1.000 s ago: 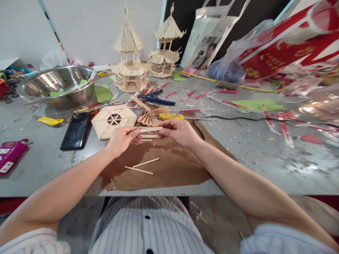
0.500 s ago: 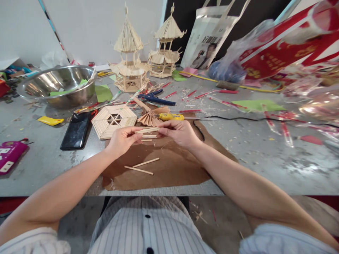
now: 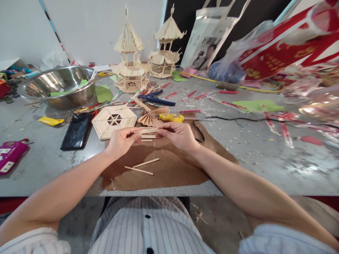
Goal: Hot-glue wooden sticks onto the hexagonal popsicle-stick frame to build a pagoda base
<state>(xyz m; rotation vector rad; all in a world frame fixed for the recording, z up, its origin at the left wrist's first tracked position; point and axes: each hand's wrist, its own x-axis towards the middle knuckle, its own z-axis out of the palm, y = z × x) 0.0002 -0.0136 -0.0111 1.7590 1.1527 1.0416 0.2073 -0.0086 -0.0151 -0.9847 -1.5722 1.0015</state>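
Above a brown paper sheet (image 3: 169, 169), my left hand (image 3: 122, 141) and my right hand (image 3: 180, 135) both pinch a few thin wooden sticks (image 3: 148, 131), one hand at each end, holding them level. Two loose sticks (image 3: 141, 167) lie on the paper nearer to me, and two more lie just under the held ones. A flat hexagonal stick panel (image 3: 113, 120) rests just beyond my left hand. A folded fan of brown paper (image 3: 150, 118) and a yellow glue gun (image 3: 172, 117) sit just past my fingers.
Two stick pagoda models (image 3: 129, 63) (image 3: 165, 49) stand at the back. A steel bowl (image 3: 57, 84) is at the back left, with a black phone (image 3: 76, 130) and a pink case (image 3: 9, 155) on the left. Blue pliers (image 3: 156, 98), a black cord (image 3: 238, 119), red bags and scraps crowd the right.
My right hand has slid slightly left and down along the sticks. The sticks stay pinched between both hands, and nothing else on the table has moved.
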